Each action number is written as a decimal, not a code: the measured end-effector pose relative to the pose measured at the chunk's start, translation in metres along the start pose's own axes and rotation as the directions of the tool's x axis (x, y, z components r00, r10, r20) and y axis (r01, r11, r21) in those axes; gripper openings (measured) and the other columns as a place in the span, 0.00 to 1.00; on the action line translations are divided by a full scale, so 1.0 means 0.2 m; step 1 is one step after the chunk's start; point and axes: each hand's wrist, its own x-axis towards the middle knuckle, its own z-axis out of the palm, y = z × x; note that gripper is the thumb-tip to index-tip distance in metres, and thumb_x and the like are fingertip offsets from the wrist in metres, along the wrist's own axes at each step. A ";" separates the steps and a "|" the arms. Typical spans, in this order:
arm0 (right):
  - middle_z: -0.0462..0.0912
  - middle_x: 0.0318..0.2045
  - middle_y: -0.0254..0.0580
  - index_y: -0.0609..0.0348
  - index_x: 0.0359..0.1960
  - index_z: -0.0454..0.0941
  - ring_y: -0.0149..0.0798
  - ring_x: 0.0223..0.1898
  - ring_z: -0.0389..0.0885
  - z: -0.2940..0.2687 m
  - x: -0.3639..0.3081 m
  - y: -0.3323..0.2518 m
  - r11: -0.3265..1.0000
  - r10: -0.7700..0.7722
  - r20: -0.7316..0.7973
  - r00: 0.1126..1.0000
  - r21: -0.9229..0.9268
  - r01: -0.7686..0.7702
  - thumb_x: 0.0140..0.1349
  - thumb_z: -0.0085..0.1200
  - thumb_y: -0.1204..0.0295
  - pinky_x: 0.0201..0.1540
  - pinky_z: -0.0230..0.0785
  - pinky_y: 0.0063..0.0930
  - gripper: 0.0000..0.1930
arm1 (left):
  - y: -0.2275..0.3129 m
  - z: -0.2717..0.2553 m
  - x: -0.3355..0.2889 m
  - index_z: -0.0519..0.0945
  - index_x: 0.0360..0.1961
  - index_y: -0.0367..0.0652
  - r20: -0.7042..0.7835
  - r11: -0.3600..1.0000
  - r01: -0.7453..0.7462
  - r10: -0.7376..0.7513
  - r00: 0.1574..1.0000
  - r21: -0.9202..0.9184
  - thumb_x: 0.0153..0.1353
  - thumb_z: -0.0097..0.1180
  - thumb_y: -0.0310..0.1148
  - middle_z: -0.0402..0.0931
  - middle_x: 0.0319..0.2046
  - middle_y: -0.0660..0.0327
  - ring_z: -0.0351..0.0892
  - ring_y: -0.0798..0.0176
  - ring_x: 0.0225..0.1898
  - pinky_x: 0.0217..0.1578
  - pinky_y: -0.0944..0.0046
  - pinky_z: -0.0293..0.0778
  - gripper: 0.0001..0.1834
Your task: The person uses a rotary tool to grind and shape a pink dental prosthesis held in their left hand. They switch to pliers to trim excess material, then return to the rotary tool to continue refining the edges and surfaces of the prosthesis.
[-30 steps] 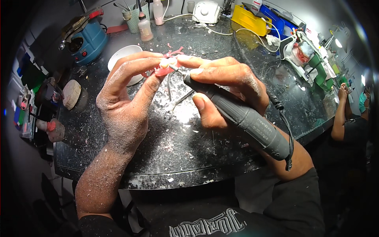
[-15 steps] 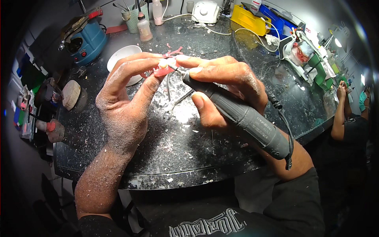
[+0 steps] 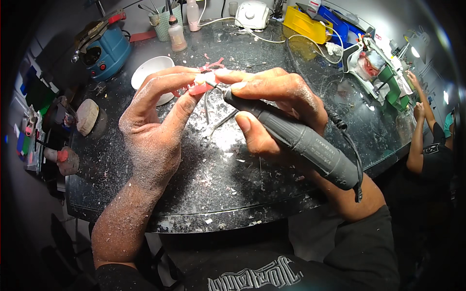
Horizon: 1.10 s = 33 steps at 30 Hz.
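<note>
Coated in pale dust, my left hand (image 3: 158,109) pinches a pink denture (image 3: 200,88) with white teeth between thumb and fingers. My right hand (image 3: 286,97) is closed around a black rotary handpiece (image 3: 301,138), thumb beneath and fingers on top. The handpiece's thin bur (image 3: 216,85) reaches the denture's right side; whether it touches is too small to tell. My right fingertips rest close to the denture, by the left fingers. A coiled black cord hangs from the handpiece's rear end. Behind my fingers lies a branching pink piece (image 3: 213,64).
Dust and shavings cover the dark bench (image 3: 194,194). A white bowl (image 3: 145,70) stands behind my left hand, and a blue machine (image 3: 104,56) at far left. Bottles (image 3: 177,36), a white control box (image 3: 252,15) and a yellow bin (image 3: 306,24) line the back. Another person's arms (image 3: 417,131) are at right.
The rear of the handpiece has swung slightly upward while its tip stays by the denture. My left hand barely moves. At right, the other person has raised an arm toward the bench.
</note>
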 end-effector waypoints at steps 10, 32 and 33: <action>0.82 0.43 0.54 0.69 0.49 0.75 0.56 0.55 0.86 -0.01 0.00 -0.01 0.999 0.034 0.006 0.999 0.012 -0.034 0.56 0.60 0.87 0.58 0.80 0.41 0.18 | 0.00 0.00 0.00 0.83 0.49 0.36 0.009 1.000 -0.011 0.011 1.000 0.018 0.66 0.63 0.21 0.81 0.53 0.54 0.77 0.60 0.59 0.65 0.58 0.69 0.11; 0.82 0.41 0.52 0.70 0.48 0.75 0.56 0.54 0.86 0.00 0.00 -0.01 0.997 0.065 -0.006 0.998 0.041 -0.065 0.56 0.58 0.87 0.60 0.79 0.44 0.17 | 0.00 0.00 0.00 0.84 0.49 0.36 0.007 1.000 0.018 -0.018 1.000 0.001 0.65 0.63 0.21 0.81 0.53 0.53 0.77 0.59 0.60 0.66 0.56 0.68 0.12; 0.82 0.41 0.51 0.69 0.48 0.75 0.56 0.54 0.86 0.00 0.00 -0.01 0.997 0.066 -0.004 0.998 0.045 -0.066 0.56 0.58 0.87 0.60 0.79 0.44 0.17 | 0.00 0.01 0.00 0.84 0.49 0.36 0.005 1.000 0.020 -0.020 1.000 -0.005 0.65 0.64 0.21 0.81 0.53 0.54 0.77 0.59 0.60 0.66 0.56 0.68 0.12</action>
